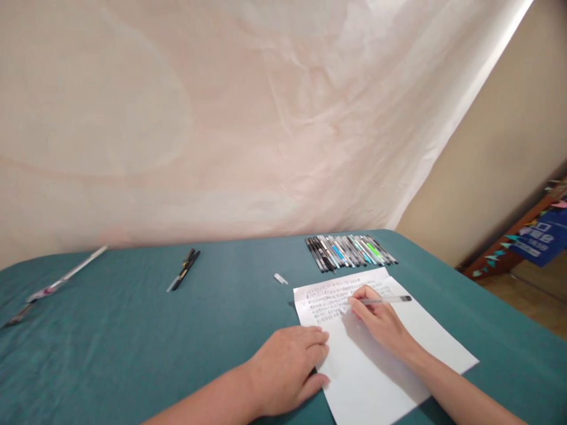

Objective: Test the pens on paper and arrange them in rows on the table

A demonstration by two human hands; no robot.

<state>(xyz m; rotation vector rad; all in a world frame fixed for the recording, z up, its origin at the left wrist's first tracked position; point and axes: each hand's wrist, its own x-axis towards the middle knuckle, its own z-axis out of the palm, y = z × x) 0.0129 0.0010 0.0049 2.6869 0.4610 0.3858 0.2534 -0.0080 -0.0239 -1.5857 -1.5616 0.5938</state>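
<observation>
A white sheet of paper [367, 378] lies on the green tablecloth, its upper part covered with rows of handwriting. My right hand [381, 321] is closed around a clear pen [390, 300] with a dark end, its tip over the written lines. At the paper's left edge my left hand [290, 366] rests flat, fingertips on the sheet and fingers stretched out. A small whitish pen cap [280, 278] lies on the cloth just beyond the paper's upper left corner.
Several pens [349, 252] lie side by side in a row behind the paper. Two dark pens [183, 270] sit left of centre. A long thin whitish object [66, 277] lies at the far left. A pale curtain [199, 118] hangs behind the green-covered table [155, 348].
</observation>
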